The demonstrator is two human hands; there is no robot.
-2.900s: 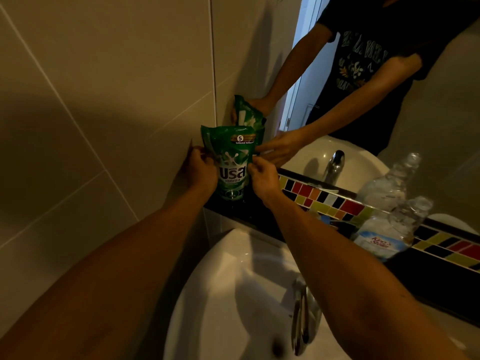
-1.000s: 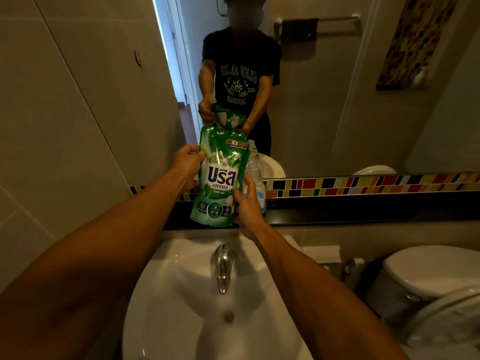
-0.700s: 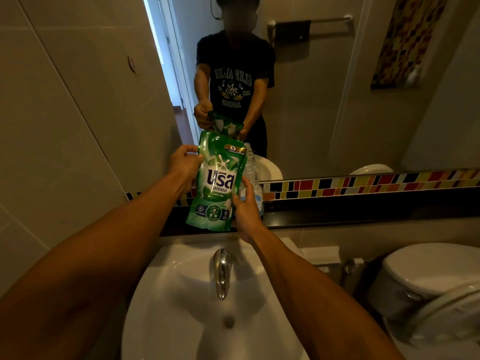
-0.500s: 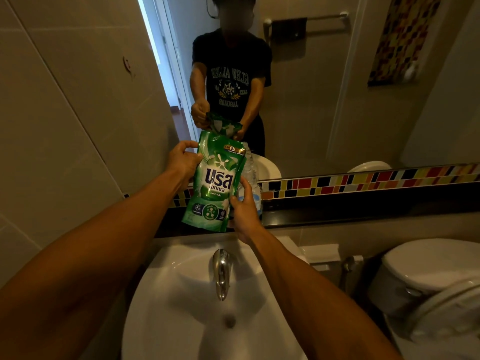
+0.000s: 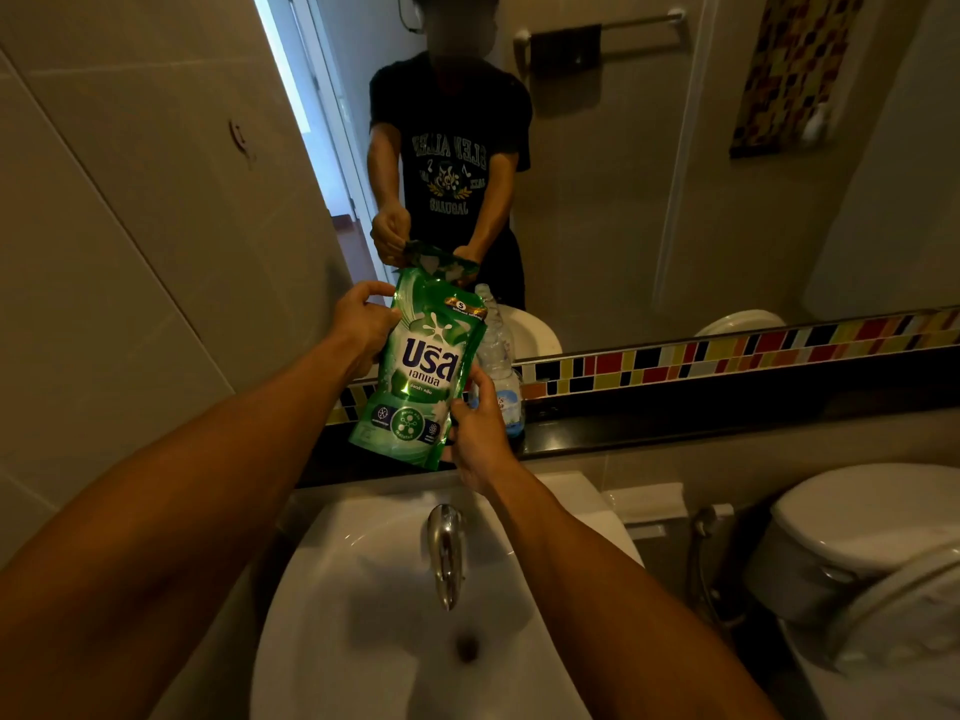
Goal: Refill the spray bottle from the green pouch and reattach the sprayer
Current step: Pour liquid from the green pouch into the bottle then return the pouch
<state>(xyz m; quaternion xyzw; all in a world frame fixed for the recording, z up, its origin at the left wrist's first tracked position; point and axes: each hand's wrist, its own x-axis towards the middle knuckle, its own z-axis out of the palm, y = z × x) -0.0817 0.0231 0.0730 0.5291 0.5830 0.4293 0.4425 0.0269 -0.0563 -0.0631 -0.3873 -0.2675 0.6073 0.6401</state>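
Pouch first: the green pouch (image 5: 423, 366) hangs upright in the air over the back edge of the sink (image 5: 332, 605), in front of the mirror, and I have both hands on it. My left hand (image 5: 361, 324) is clenched on its upper left edge near the top; my right hand (image 5: 475, 433) grasps its lower right corner. Just behind it, on the dark ledge (image 5: 675, 413), stands a clear bottle (image 5: 498, 371), which I take to be the 1 to refill; I cannot tell whether its neck is open, and I see no sprayer.

To do this step well, I judge I should keep the pouch upright until its top is opened, since a soft, full bag will slump and spill if squeezed. I would pinch high with the left hand, support the base with the right, and bring the bottle over the basin before tipping.
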